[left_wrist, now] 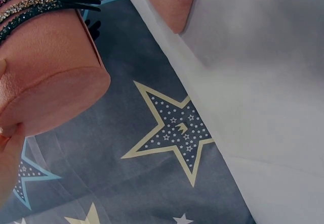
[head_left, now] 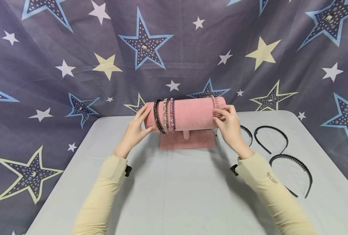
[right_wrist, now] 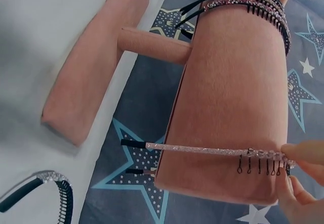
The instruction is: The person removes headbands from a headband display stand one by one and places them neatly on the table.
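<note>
A pink roll-shaped headband stand [head_left: 194, 114] stands on the table on a short post and a flat base [head_left: 174, 145]. My left hand [head_left: 133, 130] holds the roll's left end, fingers over the upper side and thumb low at the front. Beside it, a black beaded headband [head_left: 157, 117], a champagne one [head_left: 165, 112] and a pinkish-purple one [head_left: 172, 117] sit side by side around the roll. At the roll's right end my right hand [head_left: 229, 125] pinches a pale pink sparkly headband [right_wrist: 202, 149] with comb teeth. That band lies across the roll, its dark tips extending past the edge.
Right of the stand, a black headband [head_left: 271, 127] and a toothed one [head_left: 304, 166] lie on the white-covered table [head_left: 168, 195]. Another headband [head_left: 247, 132] is partly hidden behind my right hand. A star-patterned curtain [head_left: 191, 65] hangs behind the table.
</note>
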`<state>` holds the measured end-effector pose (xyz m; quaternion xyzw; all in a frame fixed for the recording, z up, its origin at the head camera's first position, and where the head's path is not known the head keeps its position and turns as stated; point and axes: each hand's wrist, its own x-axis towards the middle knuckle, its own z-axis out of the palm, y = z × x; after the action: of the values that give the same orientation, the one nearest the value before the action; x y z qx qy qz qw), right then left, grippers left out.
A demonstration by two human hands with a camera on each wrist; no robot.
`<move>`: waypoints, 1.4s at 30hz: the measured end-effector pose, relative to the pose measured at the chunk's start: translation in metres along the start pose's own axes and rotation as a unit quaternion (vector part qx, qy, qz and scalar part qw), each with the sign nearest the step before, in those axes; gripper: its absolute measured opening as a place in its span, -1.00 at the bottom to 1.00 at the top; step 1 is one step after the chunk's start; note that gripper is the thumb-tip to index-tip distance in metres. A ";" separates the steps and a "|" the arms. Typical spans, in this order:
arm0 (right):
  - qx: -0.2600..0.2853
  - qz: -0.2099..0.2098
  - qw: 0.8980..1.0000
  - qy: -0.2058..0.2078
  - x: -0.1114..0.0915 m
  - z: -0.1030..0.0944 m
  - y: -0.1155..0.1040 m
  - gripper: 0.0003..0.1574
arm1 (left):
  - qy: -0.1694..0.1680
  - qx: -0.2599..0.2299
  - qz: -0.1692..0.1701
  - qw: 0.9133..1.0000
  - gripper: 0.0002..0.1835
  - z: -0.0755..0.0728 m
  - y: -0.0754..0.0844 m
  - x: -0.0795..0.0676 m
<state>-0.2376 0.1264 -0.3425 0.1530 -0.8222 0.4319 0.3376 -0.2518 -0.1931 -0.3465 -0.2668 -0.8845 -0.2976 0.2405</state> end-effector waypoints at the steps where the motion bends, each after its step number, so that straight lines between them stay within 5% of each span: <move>1: 0.000 0.003 1.000 0.000 0.000 -0.001 0.001 -0.68 | 0.000 0.000 -0.001 1.000 -0.23 0.000 0.000 0.000; 34: 0.034 0.069 0.997 -0.018 0.010 -0.030 0.025 -0.68 | -0.006 0.002 -0.004 1.000 -0.24 -0.001 -0.001 0.000; 42: 0.004 0.097 0.995 -0.016 0.012 -0.041 0.032 -0.69 | -0.003 -0.001 0.003 1.000 -0.23 0.000 -0.002 0.000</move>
<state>-0.2462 0.1787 -0.3373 0.0810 -0.8367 0.4635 0.2803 -0.2529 -0.1945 -0.3474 -0.2704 -0.8842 -0.2967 0.2387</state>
